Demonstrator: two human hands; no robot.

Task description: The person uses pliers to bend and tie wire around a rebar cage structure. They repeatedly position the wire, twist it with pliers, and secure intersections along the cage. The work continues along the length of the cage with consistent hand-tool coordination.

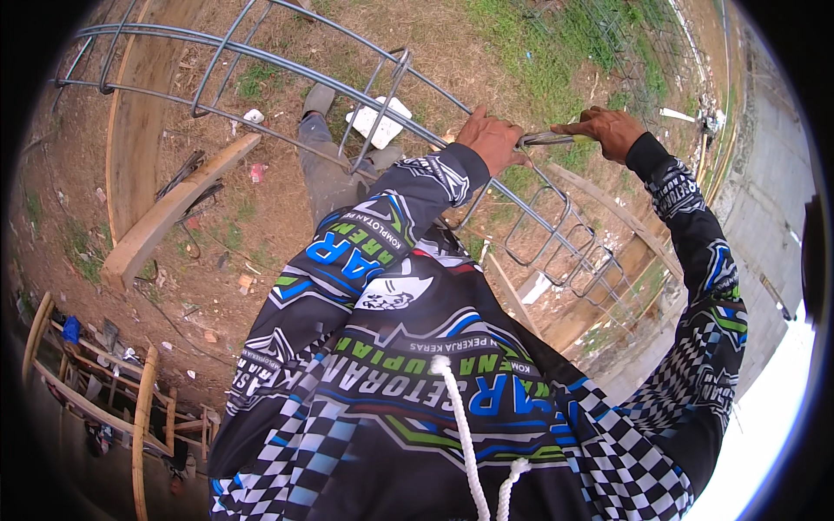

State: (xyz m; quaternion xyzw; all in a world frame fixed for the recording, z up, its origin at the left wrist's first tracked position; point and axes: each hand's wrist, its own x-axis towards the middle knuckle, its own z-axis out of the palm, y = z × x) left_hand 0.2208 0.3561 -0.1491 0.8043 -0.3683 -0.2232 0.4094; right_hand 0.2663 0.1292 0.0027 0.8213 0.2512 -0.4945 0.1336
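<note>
A long rebar cage (304, 62) of thin steel bars and bent square stirrups crosses in front of me, from the far left down to the right. On its bars rests my left hand (492, 139), its fingers closed round them. My right hand (612, 132) is closed on the handles of a pair of pincers (549, 138), partly hidden by the fingers. The jaws of the pincers point left and meet the cage beside my left fingers. Whether they grip a tie wire there is too small to tell.
A wooden beam (169, 217) leans at the left near a wide upright board (135, 130). Below the cage lies a white block (380, 121) by my feet. More boards (617, 208) support the right end. Grey concrete (769, 174) runs along the right; timber framing (143, 425) stands lower left.
</note>
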